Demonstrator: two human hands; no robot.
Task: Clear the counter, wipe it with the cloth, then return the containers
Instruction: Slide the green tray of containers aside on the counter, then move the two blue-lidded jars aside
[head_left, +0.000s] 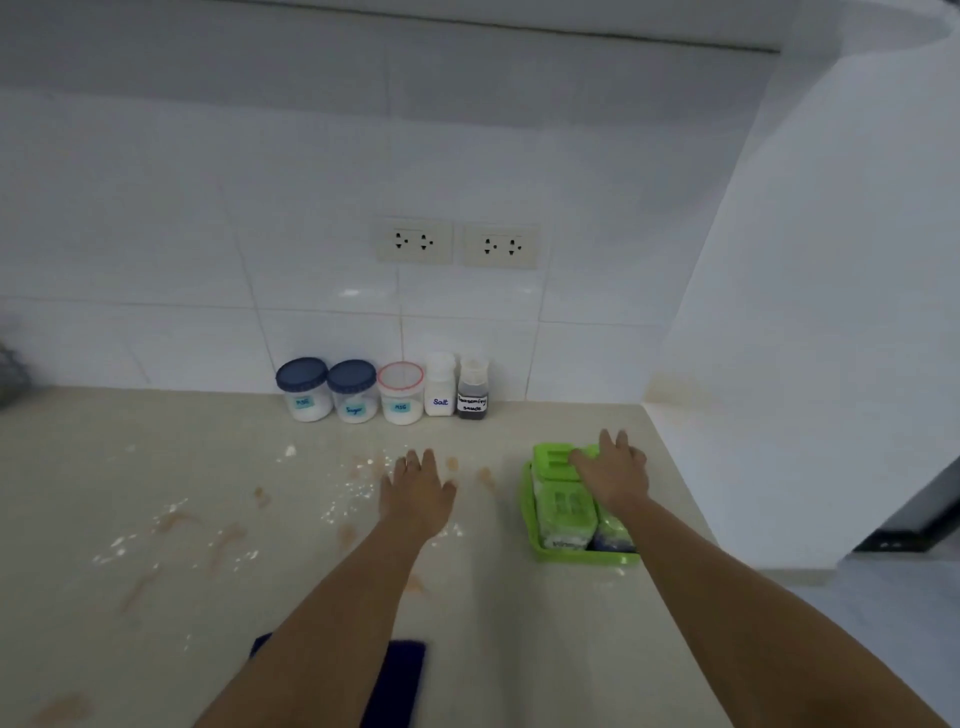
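A row of containers stands against the tiled wall: two blue-lidded jars (304, 389) (353, 391), a red-rimmed jar (401, 393), a white salt bottle (440, 387) and a dark seasoning sauce bottle (472, 389). A green tray (527, 506) at the right holds green-lidded containers (563, 506). My right hand (613, 470) lies flat on top of those lids, fingers spread. My left hand (418, 488) hovers open over the stained beige counter (156, 519), holding nothing. A dark blue cloth (400, 675) lies at the near edge, partly under my left forearm.
White powder and brownish smears cover the counter's middle and left. Two double wall sockets (457, 244) sit above the jars. A white wall (805, 364) bounds the counter on the right. A grey object (10, 374) shows at the far left edge.
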